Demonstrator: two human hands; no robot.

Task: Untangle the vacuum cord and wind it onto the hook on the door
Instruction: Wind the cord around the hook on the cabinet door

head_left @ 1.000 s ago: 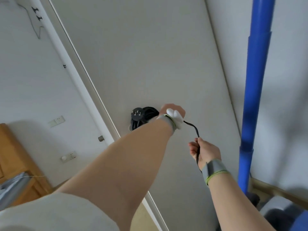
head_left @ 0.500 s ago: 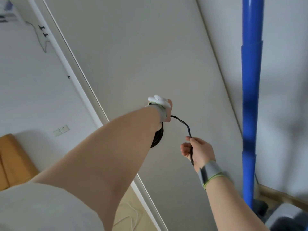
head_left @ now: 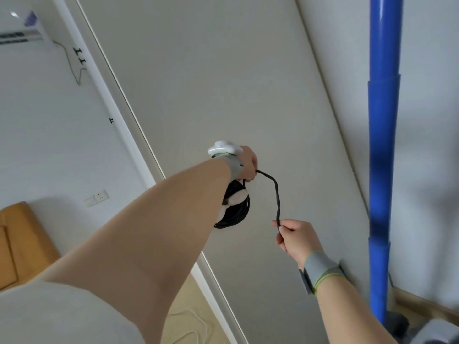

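Left of the door (head_left: 223, 83): orange-brown wooden cabinet (head_left: 17, 244), smooth with a rounded corner. White wall sockets (head_left: 98, 197) sit above it, and a white air-conditioner (head_left: 19, 33) is up high.

The door is a flat, matte off-white panel.

Left hand (head_left: 247, 162) is against the door face at mid height, arm stretched out, fingers clenched round the top of the coil (head_left: 244, 209). A glossy white rounded device (head_left: 223, 148) sits on a grey fabric band at that wrist.

The coil is several thin black loops bunched into a ring, hanging just under the left hand against the door. A pale piece (head_left: 236, 198) shows through the ring; can't tell if it is the hook.

One loose strand of the cord (head_left: 277, 194), matte black and slightly wavy, arcs from the left hand down to the right hand (head_left: 295, 238), which pinches it between thumb and curled fingers. Right wrist has a grey band (head_left: 320, 268) with a lime edge.

Right of the door: blue tube (head_left: 382, 145), smooth, in stepped telescoping sections, upright.

Versus half a second ago:
- More of the coil shows below the left forearm.
- The loose strand is longer.
- The right hand sits lower and further from the left.
- The black plug seen a second ago is out of view.
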